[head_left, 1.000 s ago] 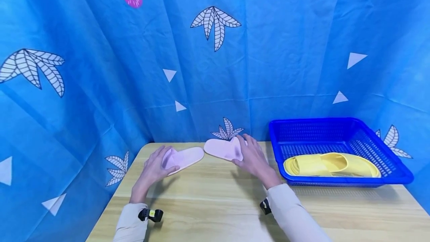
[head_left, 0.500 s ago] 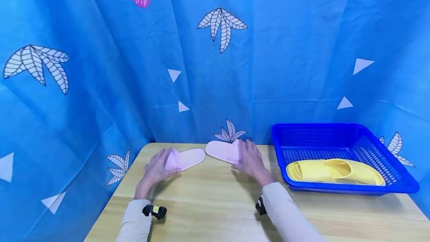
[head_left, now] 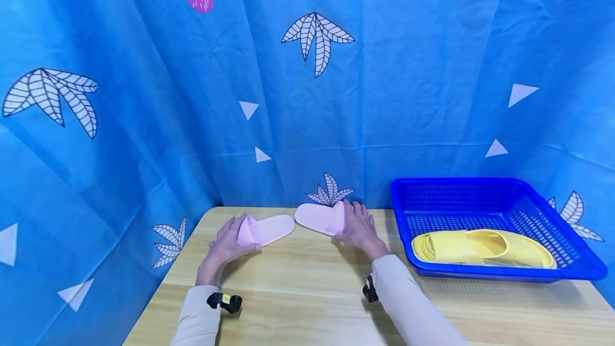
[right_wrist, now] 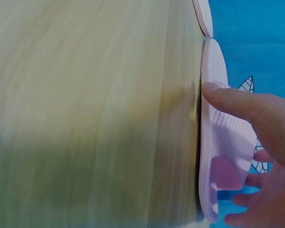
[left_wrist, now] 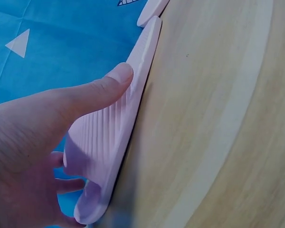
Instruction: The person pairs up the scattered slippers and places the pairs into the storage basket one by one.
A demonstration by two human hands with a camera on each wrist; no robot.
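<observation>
Two pale pink slippers lie on the wooden table with their heel ends almost meeting. My left hand [head_left: 228, 242] grips the left pink slipper [head_left: 276, 228] at its toe end. In the left wrist view, the thumb [left_wrist: 118, 76] lies along the near side of this slipper's ribbed strap [left_wrist: 97, 142], other fingers behind it. My right hand [head_left: 360, 230] holds the right pink slipper [head_left: 312, 217] round its strap. The right wrist view has that thumb [right_wrist: 216, 92] on the slipper's near edge, with the fingers spread beyond the strap.
A blue plastic basket [head_left: 401, 228] stands on the right of the table [head_left: 298, 292], with yellow slippers [head_left: 447, 246] inside. Behind the table's far edge hangs a blue printed curtain [head_left: 408, 95]. Black camera mounts sit on both wrists.
The head view has shifted slightly. Both hands have settled closer round the toe ends, and more of the right slipper's strap shows. The slippers stay nearly in place.
</observation>
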